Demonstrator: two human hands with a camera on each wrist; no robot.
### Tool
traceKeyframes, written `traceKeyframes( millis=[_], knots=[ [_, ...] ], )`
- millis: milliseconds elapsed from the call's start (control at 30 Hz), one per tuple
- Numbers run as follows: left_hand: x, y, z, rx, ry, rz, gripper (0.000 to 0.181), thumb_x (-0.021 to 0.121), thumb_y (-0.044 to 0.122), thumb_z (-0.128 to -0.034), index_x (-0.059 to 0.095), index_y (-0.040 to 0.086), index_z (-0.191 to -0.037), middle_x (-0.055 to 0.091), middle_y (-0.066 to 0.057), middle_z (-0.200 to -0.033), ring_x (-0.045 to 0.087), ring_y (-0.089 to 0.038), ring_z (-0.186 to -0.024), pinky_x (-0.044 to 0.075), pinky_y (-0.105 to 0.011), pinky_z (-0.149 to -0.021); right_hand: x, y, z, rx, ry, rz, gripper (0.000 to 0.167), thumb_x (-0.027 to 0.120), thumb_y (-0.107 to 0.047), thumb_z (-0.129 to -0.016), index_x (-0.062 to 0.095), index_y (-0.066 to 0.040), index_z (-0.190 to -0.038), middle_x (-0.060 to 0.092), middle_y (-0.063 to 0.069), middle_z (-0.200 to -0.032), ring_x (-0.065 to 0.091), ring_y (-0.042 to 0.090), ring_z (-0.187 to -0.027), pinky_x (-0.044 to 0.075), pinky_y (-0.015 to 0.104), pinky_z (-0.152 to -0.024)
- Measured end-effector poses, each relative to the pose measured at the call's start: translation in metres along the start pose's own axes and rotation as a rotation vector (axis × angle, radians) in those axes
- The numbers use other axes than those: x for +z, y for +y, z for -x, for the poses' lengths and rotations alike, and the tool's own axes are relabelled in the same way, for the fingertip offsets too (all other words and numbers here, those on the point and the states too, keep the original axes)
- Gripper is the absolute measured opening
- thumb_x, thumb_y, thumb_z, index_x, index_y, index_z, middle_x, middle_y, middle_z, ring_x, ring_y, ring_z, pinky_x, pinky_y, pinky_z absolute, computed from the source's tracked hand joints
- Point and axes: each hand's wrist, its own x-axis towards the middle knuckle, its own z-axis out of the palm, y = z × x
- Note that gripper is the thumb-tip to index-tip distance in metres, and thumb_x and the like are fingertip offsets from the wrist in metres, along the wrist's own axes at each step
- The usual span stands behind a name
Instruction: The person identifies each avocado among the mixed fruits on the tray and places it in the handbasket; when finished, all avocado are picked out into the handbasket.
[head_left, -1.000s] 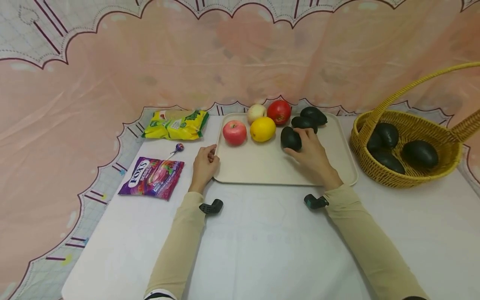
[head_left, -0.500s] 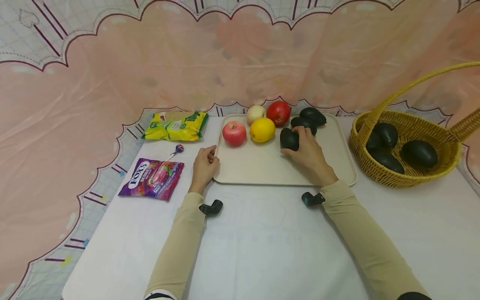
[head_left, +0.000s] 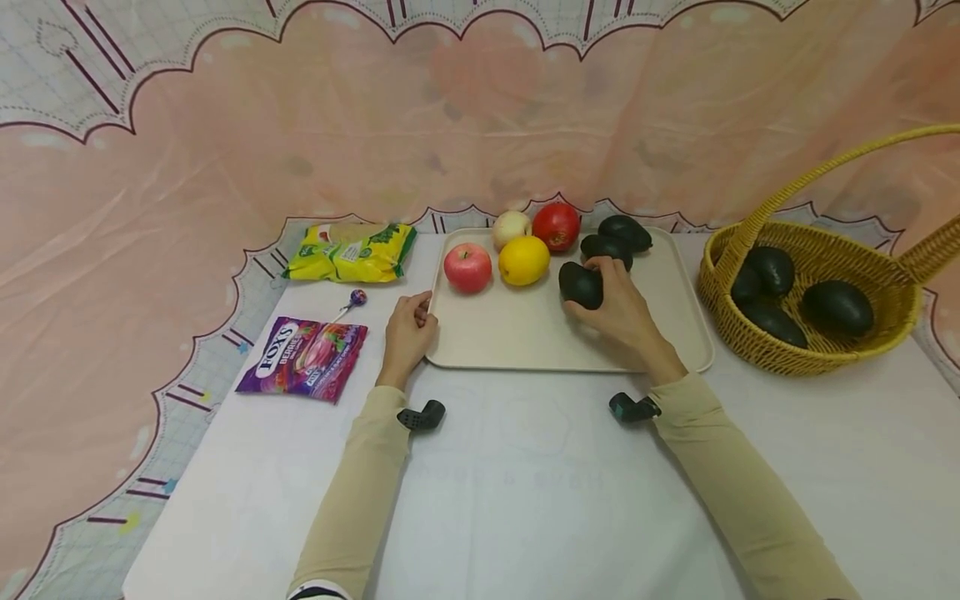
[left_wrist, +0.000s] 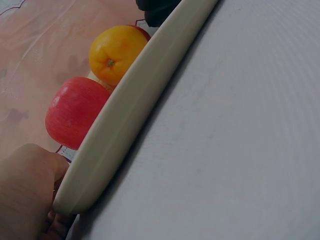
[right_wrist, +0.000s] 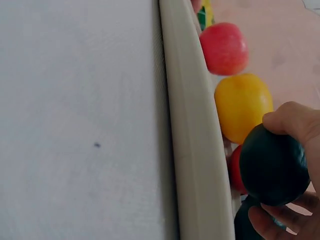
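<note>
My right hand (head_left: 618, 312) grips a dark green avocado (head_left: 581, 286) between thumb and fingers, over the beige tray (head_left: 517, 337). Two more avocados (head_left: 624, 232) lie just behind it. In the right wrist view the held avocado (right_wrist: 274, 167) has the thumb on its upper side and fingertips below. My left hand (head_left: 407, 337) holds the tray's left edge with curled fingers; in the left wrist view that hand (left_wrist: 30, 185) is at the tray's corner, some fingers hidden. On the tray also sit a pink apple (head_left: 468, 268), a yellow lemon-like fruit (head_left: 524, 260), a pale round fruit (head_left: 512, 228) and a red pomegranate-like fruit (head_left: 557, 226).
Right of the tray stands a yellow wicker basket (head_left: 795, 358) with a tall handle and several avocados inside. To the left lie a yellow-green packet (head_left: 351, 252), a lollipop (head_left: 357, 297) and a purple candy bag (head_left: 303, 358). A patterned cloth hangs behind the white table (head_left: 510, 483).
The avocado in my right hand has turned, its lower end swinging to the right, with the hand shifting slightly along with it. My left hand stays at the tray edge.
</note>
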Motion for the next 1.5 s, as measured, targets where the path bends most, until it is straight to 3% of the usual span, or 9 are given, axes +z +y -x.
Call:
traceKeyframes(
  millis=[500,733,933,1167,1500],
  knots=[
    [0.0,0.002,-0.002,-0.009,-0.003,-0.004,0.043,0.052,0.009,-0.0849,0.058,0.006,-0.127,0.055,-0.012,-0.106,0.052,-0.02,-0.084,0.042,-0.028,-0.076,-0.02,-0.005,0.017,-0.049,-0.014,-0.039,0.069,0.074,-0.033,-0.078,0.035,-0.012,-0.13,0.041,0.014,-0.129,0.045,0.033,-0.117,0.035,0.052,-0.105],
    [0.0,0.003,-0.003,0.006,-0.002,-0.012,0.043,0.052,0.009,-0.0848,0.058,0.006,-0.127,0.055,-0.012,-0.106,0.052,-0.02,-0.083,0.042,-0.029,-0.076,-0.032,-0.005,0.028,-0.032,-0.048,-0.076,0.07,0.072,-0.036,-0.079,0.035,-0.011,-0.133,0.042,0.012,-0.136,0.042,0.031,-0.124,0.03,0.052,-0.108],
    [0.0,0.002,-0.003,0.016,-0.006,-0.018,0.043,0.052,0.009,-0.0844,0.058,0.005,-0.127,0.055,-0.013,-0.105,0.053,-0.021,-0.083,0.042,-0.029,-0.077,-0.04,0.0,0.036,-0.042,-0.067,-0.054,0.072,0.071,-0.035,-0.081,0.033,-0.012,-0.137,0.038,0.012,-0.139,0.04,0.032,-0.127,0.03,0.055,-0.108],
    [0.001,0.0,-0.004,0.016,-0.011,-0.008,0.043,0.052,0.009,-0.0847,0.058,0.005,-0.127,0.055,-0.013,-0.105,0.052,-0.022,-0.083,0.041,-0.029,-0.077,-0.053,0.005,0.046,-0.097,-0.037,0.011,0.067,0.072,-0.033,-0.08,0.04,-0.013,-0.136,0.041,0.013,-0.131,0.048,0.035,-0.12,0.037,0.057,-0.102],
    [-0.001,0.0,-0.001,0.001,-0.015,-0.023,0.043,0.052,0.01,-0.0853,0.057,0.005,-0.128,0.055,-0.012,-0.107,0.053,-0.021,-0.086,0.042,-0.03,-0.078,-0.081,0.011,0.058,-0.088,-0.055,0.03,0.067,0.07,-0.035,-0.082,0.041,-0.012,-0.137,0.044,0.014,-0.134,0.045,0.033,-0.12,0.039,0.056,-0.098]
  ],
)
